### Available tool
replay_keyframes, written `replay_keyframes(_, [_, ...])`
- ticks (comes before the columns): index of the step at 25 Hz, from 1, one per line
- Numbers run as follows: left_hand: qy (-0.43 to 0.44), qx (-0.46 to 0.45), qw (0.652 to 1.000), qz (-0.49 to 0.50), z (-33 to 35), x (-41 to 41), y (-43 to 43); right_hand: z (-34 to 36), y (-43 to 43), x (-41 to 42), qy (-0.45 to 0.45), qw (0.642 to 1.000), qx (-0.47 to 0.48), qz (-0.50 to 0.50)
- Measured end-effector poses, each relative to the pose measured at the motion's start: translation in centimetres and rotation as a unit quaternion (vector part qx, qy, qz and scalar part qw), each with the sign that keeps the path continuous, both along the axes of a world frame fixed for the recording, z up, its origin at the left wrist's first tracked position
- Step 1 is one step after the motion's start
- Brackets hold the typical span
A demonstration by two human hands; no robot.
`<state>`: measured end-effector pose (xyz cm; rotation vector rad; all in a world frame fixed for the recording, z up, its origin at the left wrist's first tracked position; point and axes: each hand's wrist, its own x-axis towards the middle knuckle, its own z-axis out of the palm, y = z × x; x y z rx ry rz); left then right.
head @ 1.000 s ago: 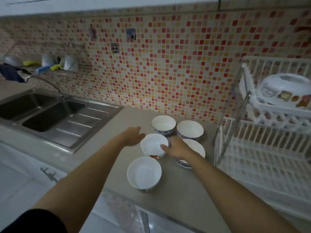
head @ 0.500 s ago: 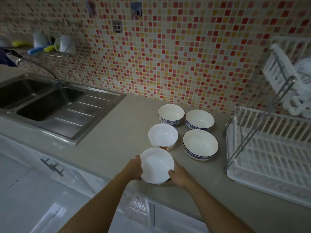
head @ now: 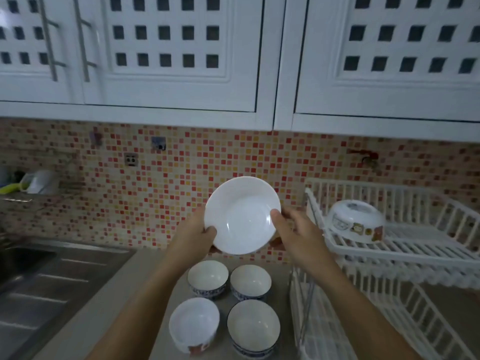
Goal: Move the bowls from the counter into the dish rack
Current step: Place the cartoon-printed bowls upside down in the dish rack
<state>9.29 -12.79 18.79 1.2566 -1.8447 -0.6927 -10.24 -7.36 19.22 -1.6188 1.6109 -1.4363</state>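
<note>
Starting at the far left, there's the steel sink (head: pixel 23 258) with its ribbed drainboard, dim and low in the shot, and above it a small shelf with cups (head: pixel 39 181) against the mosaic backsplash (head: pixel 161 193). White lattice-front cabinets (head: pixel 166 48) run across the top.

Moving in, the left hand (head: pixel 193 236) is up at chest height, fingers curled behind the lower left edge of a white bowl (head: pixel 241 215), thumb pressed over the rim. That bowl is in the air, tipped so its inside faces the camera, in front of the tiles and above the bowls left on the counter (head: pixel 109 307). The right hand (head: pixel 298 229) has it from the other side, thumb hooked over the right rim, fingers wrapped behind — both hands closed on the same bowl.

Below, four bowls sit in a two-by-two cluster: two blue-patterned bowls at the back (head: pixel 207 279) (head: pixel 250 281), a white bowl with a coloured print (head: pixel 193 324) front left, and another blue-rimmed bowl (head: pixel 253 327) front right, each close beside its neighbour.

Over on the right, the white two-tier dish rack (head: pixel 405 255) stands just beside the cluster. On its upper tier one cartoon-printed bowl (head: pixel 354 220) lies upside down. The lower tier shows only bare slats where it's in view.
</note>
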Motion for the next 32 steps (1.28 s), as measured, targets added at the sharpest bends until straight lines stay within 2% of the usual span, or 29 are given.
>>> replay_keyframes(3, [0.063, -0.024, 0.997, -0.046, 4.5, -6.4, -0.3, 4.8, 1.1, -4.3, 0.021, 0.998, -0.045, -0.047])
replay_keyframes(8, [0.163, 0.053, 0.974, -0.151, 7.5, -17.5, 0.3, 7.2, 4.2, -11.0, -0.019, 0.994, -0.079, -0.078])
replay_keyframes(10, [0.161, 0.089, 0.965, -0.189, 8.0, -21.2, 0.5, 7.8, 5.0, -14.3, -0.035, 0.988, -0.110, -0.101])
replay_keyframes(11, [0.118, 0.079, 0.971, -0.190, 8.3, -22.6, 0.8, 8.0, 5.3, -16.1, -0.032, 0.986, -0.112, -0.117])
replay_keyframes(13, [-0.019, -0.017, 0.990, -0.139, 9.1, -24.4, 0.8, 8.4, 5.8, -19.1, 0.011, 0.984, -0.112, -0.141])
replay_keyframes(15, [-0.071, -0.160, 0.981, -0.089, 10.3, -25.8, 0.5, 8.7, 6.2, -21.9, 0.087, 0.978, -0.099, -0.160])
replay_keyframes(17, [-0.075, -0.310, 0.940, -0.119, 11.7, -27.3, 0.2, 9.3, 6.1, -23.9, 0.206, 0.958, -0.063, -0.190])
replay_keyframes(19, [-0.123, -0.436, 0.878, -0.156, 12.6, -29.0, -0.5, 9.8, 5.7, -25.1, 0.305, 0.928, -0.034, -0.212])
replay_keyframes(21, [-0.184, -0.482, 0.838, -0.177, 12.5, -30.5, -1.3, 10.1, 5.6, -25.5, 0.373, 0.903, -0.031, -0.212])
replay_keyframes(23, [-0.227, -0.500, 0.818, -0.171, 11.7, -31.8, -2.3, 10.1, 5.5, -26.2, 0.401, 0.890, -0.039, -0.212])
replay_keyframes(25, [-0.210, -0.496, 0.828, -0.157, 10.8, -32.8, -2.8, 10.1, 5.4, -27.4, 0.390, 0.902, -0.032, -0.184])
replay_keyframes(28, [-0.134, -0.434, 0.880, -0.135, 10.0, -33.9, -2.3, 9.9, 4.8, -30.2, 0.329, 0.938, -0.014, -0.107])
replay_keyframes(31, [-0.088, -0.388, 0.912, -0.103, 8.7, -34.5, -2.8, 9.9, 3.8, -32.2, 0.239, 0.969, -0.025, -0.055])
replay_keyframes(32, [-0.082, -0.369, 0.920, -0.103, 8.5, -34.5, -3.2, 10.1, 3.3, -32.6, 0.245, 0.968, -0.029, -0.046])
